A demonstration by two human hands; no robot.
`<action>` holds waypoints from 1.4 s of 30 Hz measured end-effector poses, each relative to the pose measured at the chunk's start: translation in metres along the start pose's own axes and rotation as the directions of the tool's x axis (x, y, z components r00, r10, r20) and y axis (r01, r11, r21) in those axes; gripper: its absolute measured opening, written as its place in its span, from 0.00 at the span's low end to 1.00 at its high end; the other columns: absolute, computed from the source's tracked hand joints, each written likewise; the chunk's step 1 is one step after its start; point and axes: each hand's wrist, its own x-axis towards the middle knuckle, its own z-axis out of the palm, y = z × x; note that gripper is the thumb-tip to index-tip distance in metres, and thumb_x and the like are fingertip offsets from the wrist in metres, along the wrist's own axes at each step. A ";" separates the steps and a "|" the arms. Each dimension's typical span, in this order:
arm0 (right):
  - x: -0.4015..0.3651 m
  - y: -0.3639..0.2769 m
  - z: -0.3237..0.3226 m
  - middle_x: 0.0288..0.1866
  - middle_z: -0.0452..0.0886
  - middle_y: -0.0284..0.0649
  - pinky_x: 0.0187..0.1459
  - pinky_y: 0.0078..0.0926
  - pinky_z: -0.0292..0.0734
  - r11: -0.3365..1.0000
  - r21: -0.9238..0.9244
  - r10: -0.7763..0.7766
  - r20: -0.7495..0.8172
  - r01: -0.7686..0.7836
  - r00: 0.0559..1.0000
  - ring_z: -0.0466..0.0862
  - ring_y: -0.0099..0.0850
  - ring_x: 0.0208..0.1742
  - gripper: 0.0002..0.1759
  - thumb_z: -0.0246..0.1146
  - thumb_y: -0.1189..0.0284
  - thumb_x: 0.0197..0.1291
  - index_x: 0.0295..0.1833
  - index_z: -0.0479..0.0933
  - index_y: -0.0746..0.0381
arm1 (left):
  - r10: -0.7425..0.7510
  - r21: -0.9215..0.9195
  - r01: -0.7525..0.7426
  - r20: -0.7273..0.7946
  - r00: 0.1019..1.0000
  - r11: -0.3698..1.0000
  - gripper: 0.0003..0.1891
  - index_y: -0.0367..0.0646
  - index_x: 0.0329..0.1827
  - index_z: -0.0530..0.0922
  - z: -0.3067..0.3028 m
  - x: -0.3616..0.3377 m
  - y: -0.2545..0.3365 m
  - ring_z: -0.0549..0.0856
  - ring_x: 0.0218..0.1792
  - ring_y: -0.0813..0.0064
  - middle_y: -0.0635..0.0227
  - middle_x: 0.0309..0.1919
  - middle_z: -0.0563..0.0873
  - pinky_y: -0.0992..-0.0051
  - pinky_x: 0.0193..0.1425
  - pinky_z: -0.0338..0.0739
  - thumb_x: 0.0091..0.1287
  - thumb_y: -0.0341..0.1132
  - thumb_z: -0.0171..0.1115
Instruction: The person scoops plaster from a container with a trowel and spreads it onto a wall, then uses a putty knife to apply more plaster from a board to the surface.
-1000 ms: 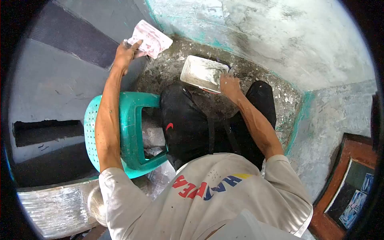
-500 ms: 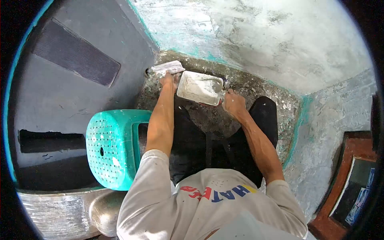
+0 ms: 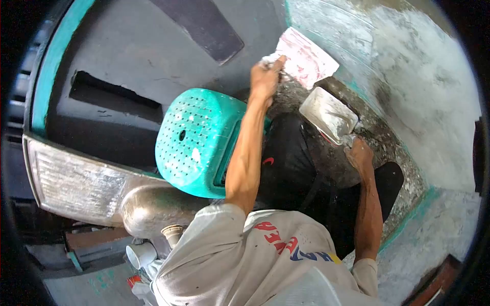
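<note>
My left hand [image 3: 265, 81] is closed on the near edge of a flat rectangular plastering float [image 3: 308, 60]. Its broad face is turned up towards me, white with pinkish smears. Below and right of it, a white rectangular tub [image 3: 309, 105] holds white plaster paste [image 3: 334, 113]. At the tub's near right end my right hand [image 3: 360, 154] is closed round the whitened handle of a putty knife [image 3: 349, 139]. The blade end reaches into the tub and is hard to tell from the paste.
A green plastic stool [image 3: 196, 145] stands left of my left arm. Behind it are a grey wall with a dark slot [image 3: 112, 97] and a metal sink [image 3: 76, 178]. A patchy plastered wall [image 3: 418, 97] rises at the right, above a speckled, debris-strewn ledge [image 3: 390, 137].
My left hand has lifted the float up from beside the tub and tilted its face towards me. My view has swung left. The right hand stays at the tub's end.
</note>
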 end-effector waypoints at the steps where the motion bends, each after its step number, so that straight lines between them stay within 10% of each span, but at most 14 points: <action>1: 0.015 0.055 0.051 0.71 0.77 0.56 0.68 0.53 0.76 1.000 0.004 -0.017 -0.003 0.017 1.000 0.78 0.50 0.72 0.36 0.69 0.54 0.64 0.70 0.73 0.65 | 0.101 0.040 -0.101 -0.021 0.995 0.994 0.14 0.36 0.52 0.87 -0.017 -0.019 0.027 0.85 0.31 0.80 0.70 0.37 0.90 0.76 0.36 0.81 0.74 0.39 0.71; 3: 0.074 0.097 0.133 0.65 0.81 0.56 0.65 0.53 0.78 0.868 0.420 -0.136 -0.313 0.265 0.940 0.81 0.51 0.67 0.33 0.71 0.55 0.62 0.66 0.76 0.64 | 0.266 0.219 -0.227 -0.168 0.949 0.949 0.13 0.33 0.50 0.86 -0.049 -0.052 0.064 0.85 0.32 0.80 0.68 0.36 0.90 0.78 0.36 0.79 0.74 0.37 0.71; 6: 0.022 -0.005 0.003 0.58 0.85 0.56 0.61 0.53 0.80 1.000 0.020 0.002 0.078 -0.003 0.997 0.85 0.54 0.61 0.27 0.71 0.57 0.60 0.58 0.80 0.65 | 0.330 0.404 -0.213 -0.246 0.911 0.890 0.16 0.30 0.56 0.84 -0.100 -0.103 0.100 0.87 0.36 0.78 0.61 0.38 0.91 0.74 0.38 0.83 0.75 0.36 0.69; 11: 0.017 -0.017 -0.005 0.52 0.87 0.57 0.57 0.53 0.82 0.996 0.069 -0.056 -0.093 0.063 0.994 0.87 0.56 0.56 0.25 0.71 0.58 0.59 0.52 0.80 0.67 | 0.271 0.576 0.026 -0.423 0.865 0.817 0.22 0.30 0.62 0.81 -0.192 -0.140 0.077 0.83 0.31 0.82 0.60 0.33 0.90 0.78 0.32 0.79 0.73 0.38 0.72; 17: 0.028 0.001 0.010 0.56 0.87 0.57 0.59 0.52 0.81 0.991 0.121 0.056 0.074 -0.065 0.996 0.86 0.55 0.61 0.30 0.70 0.53 0.63 0.58 0.80 0.69 | 0.593 0.930 0.368 -0.300 0.747 0.006 0.29 0.40 0.66 0.80 -0.171 -0.159 0.075 0.87 0.49 0.41 0.47 0.49 0.87 0.49 0.51 0.81 0.75 0.55 0.65; 21: 0.002 -0.025 -0.042 0.57 0.86 0.57 0.60 0.51 0.80 0.990 0.077 0.105 0.157 -0.118 0.982 0.85 0.54 0.61 0.31 0.69 0.51 0.65 0.58 0.80 0.69 | 0.535 0.657 -0.360 -0.078 0.841 0.662 0.19 0.40 0.62 0.79 -0.062 -0.151 0.075 0.84 0.46 0.67 0.61 0.50 0.83 0.62 0.52 0.82 0.79 0.45 0.63; 24: 0.000 -0.020 -0.035 0.56 0.86 0.57 0.59 0.51 0.80 0.978 0.202 0.049 -0.013 -0.046 0.999 0.85 0.56 0.59 0.32 0.70 0.52 0.65 0.57 0.79 0.72 | 0.020 0.109 -0.034 0.123 0.992 0.993 0.28 0.44 0.73 0.70 0.034 -0.126 -0.011 0.85 0.51 0.66 0.58 0.59 0.82 0.65 0.53 0.83 0.77 0.46 0.67; 27: -0.006 -0.025 -0.051 0.54 0.86 0.59 0.58 0.51 0.80 0.962 0.249 0.129 -0.060 -0.110 0.990 0.85 0.57 0.58 0.30 0.72 0.56 0.64 0.56 0.78 0.72 | -0.684 -0.301 0.707 0.198 0.702 0.640 0.31 0.44 0.80 0.64 0.091 -0.067 -0.133 0.83 0.60 0.60 0.58 0.66 0.79 0.60 0.61 0.82 0.78 0.41 0.63; 29: -0.003 -0.012 -0.047 0.53 0.85 0.61 0.58 0.52 0.80 0.952 0.280 0.135 -0.033 -0.120 0.990 0.85 0.60 0.57 0.28 0.72 0.59 0.64 0.56 0.77 0.72 | -0.803 -0.345 0.762 0.039 0.594 0.547 0.35 0.42 0.83 0.62 0.115 -0.037 -0.204 0.74 0.76 0.56 0.49 0.79 0.68 0.55 0.73 0.75 0.76 0.39 0.65; 32: -0.021 -0.010 -0.052 0.53 0.84 0.63 0.58 0.53 0.79 0.935 0.352 0.024 -0.176 0.040 0.984 0.84 0.61 0.58 0.27 0.71 0.60 0.64 0.58 0.76 0.72 | -0.777 -0.421 0.712 0.024 0.629 0.563 0.36 0.45 0.84 0.62 0.134 0.001 -0.301 0.69 0.79 0.58 0.54 0.83 0.65 0.52 0.80 0.65 0.77 0.48 0.60; 34: -0.035 -0.020 -0.053 0.58 0.83 0.62 0.60 0.53 0.79 0.944 0.328 0.079 -0.150 -0.026 0.985 0.83 0.60 0.61 0.27 0.69 0.61 0.66 0.60 0.76 0.71 | -0.456 0.475 0.383 0.045 0.889 0.792 0.35 0.49 0.84 0.64 0.096 0.050 -0.447 0.67 0.81 0.61 0.63 0.82 0.67 0.50 0.84 0.56 0.77 0.53 0.53; 38: -0.043 -0.018 -0.054 0.64 0.79 0.59 0.59 0.54 0.81 0.964 0.260 0.105 -0.169 -0.059 0.980 0.84 0.58 0.60 0.24 0.65 0.62 0.69 0.61 0.77 0.68 | -0.270 0.737 0.344 -0.224 0.936 0.581 0.31 0.41 0.72 0.77 0.092 0.049 -0.305 0.81 0.69 0.49 0.44 0.71 0.79 0.54 0.70 0.77 0.77 0.55 0.55; 42: -0.040 -0.020 -0.049 0.60 0.75 0.53 0.55 0.53 0.82 0.989 0.138 -0.017 -0.191 0.044 0.981 0.84 0.56 0.56 0.24 0.64 0.64 0.69 0.62 0.75 0.70 | -0.067 0.790 -0.020 0.077 0.995 0.613 0.32 0.31 0.64 0.80 0.091 0.053 -0.193 0.86 0.60 0.40 0.33 0.57 0.85 0.51 0.63 0.79 0.76 0.56 0.59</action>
